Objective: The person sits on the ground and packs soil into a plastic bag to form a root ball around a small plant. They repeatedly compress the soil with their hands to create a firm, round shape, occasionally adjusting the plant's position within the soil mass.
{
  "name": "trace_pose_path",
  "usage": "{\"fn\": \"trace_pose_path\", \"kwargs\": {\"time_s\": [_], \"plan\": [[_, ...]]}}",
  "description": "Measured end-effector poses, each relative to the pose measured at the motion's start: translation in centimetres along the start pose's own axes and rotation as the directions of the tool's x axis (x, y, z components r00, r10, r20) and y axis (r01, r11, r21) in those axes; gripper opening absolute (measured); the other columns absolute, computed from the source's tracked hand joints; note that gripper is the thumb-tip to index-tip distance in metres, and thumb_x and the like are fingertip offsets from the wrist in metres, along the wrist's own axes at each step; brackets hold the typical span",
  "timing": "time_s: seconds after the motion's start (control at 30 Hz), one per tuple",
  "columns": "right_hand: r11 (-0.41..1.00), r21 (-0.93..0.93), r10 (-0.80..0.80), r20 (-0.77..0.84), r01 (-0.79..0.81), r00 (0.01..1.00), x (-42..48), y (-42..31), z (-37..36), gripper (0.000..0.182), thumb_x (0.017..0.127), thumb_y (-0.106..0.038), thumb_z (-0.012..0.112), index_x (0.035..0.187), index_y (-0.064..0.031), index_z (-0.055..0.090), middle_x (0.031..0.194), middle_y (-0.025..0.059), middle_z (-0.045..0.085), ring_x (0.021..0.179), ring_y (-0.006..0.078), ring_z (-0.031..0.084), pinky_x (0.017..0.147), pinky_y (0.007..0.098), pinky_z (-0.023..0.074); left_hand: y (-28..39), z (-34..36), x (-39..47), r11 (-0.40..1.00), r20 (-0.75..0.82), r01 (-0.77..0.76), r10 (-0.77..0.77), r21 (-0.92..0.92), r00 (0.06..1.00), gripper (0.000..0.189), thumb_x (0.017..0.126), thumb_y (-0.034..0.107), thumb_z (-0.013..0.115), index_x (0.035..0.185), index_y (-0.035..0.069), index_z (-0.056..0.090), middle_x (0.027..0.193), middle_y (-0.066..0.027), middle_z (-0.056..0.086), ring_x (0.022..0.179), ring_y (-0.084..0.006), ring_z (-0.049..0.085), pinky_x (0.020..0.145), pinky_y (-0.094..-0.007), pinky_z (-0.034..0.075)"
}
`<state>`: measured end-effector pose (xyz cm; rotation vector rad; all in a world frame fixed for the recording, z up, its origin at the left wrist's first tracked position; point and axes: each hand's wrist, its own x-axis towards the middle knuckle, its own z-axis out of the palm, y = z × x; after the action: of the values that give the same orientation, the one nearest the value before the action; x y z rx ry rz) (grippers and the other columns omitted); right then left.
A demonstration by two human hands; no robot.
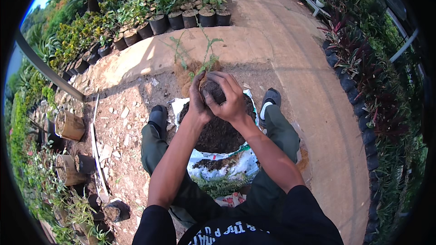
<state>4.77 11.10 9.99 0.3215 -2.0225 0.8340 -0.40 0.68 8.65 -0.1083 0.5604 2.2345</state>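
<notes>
Cupped between both my hands is a dark, rounded soil ball (pixel 216 92) with fine fibres on its surface. My left hand (pixel 197 97) presses its left side, fingers pointing away from me. My right hand (pixel 229 97) curls over the right side, with the thumb across the near face. Green fern fronds (pixel 208 49) rise just beyond my fingertips; their base is hidden by the hands. Brown coconut-like fibre (pixel 184 76) lies behind and left of the hands. Below them, a white sack (pixel 177 106) with rolled-down edges holds dark potting soil (pixel 218 137).
More fern fronds (pixel 218 184) lie between my legs, near the white plastic with spilled soil (pixel 224 165). Black nursery bags with plants (pixel 177 20) line the far side. Potted plants (pixel 69 126) stand left, beside a pale strip (pixel 97 156). Dark-leaved plants (pixel 368 88) edge the path (pixel 320 115).
</notes>
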Motion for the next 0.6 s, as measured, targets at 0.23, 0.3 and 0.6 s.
{"fn": "trace_pose_path", "kwargs": {"time_s": [0.23, 0.3, 0.6], "plan": [[1.0, -0.013, -0.01, -0.056, 0.009, 0.998, -1.0, 0.2, 1.4, 0.025, 0.081, -0.016, 0.068, 0.1, -0.0001, 0.067, 0.1, 0.0153, 0.065, 0.092, 0.0356, 0.064, 0.081, 0.0432, 0.0521, -1.0, -2.7, 1.5, 0.998, 0.015, -0.046, 0.047, -0.043, 0.999, 0.035, 0.1, 0.042, 0.045, 0.107, 0.012, 0.06, 0.102, -0.006, 0.065, 0.097, -0.0206, 0.065, 0.089, -0.0393, 0.055], [0.995, 0.045, 0.09, -0.066, -0.087, 0.994, -0.9, 0.5, 1.5, 0.022, 0.087, -0.016, 0.062, 0.098, 0.0019, 0.067, 0.096, 0.0162, 0.067, 0.092, 0.0336, 0.065, 0.081, 0.04, 0.0523, -1.0, -2.1, 1.2, 0.998, -0.048, -0.066, 0.067, 0.013, 0.997, 0.035, 0.099, 0.043, 0.046, 0.106, 0.013, 0.061, 0.101, -0.0053, 0.065, 0.098, -0.0204, 0.065, 0.089, -0.0388, 0.055], [0.452, 0.73, 0.566, 0.21, -0.512, 0.798, -0.1, 1.8, 0.0, 0.03, 0.102, -0.022, 0.049, 0.108, 0.0018, 0.066, 0.104, 0.0086, 0.069, 0.1, 0.0145, 0.062, 0.093, 0.0314, 0.0465, 1.2, 0.3, -0.4, 0.989, -0.074, 0.079, -0.07, 0.124, 0.995, 0.063, 0.091, 0.061, 0.047, 0.122, 0.008, 0.062, 0.117, -0.0097, 0.067, 0.106, -0.0252, 0.065, 0.099, -0.0448, 0.048]]}}
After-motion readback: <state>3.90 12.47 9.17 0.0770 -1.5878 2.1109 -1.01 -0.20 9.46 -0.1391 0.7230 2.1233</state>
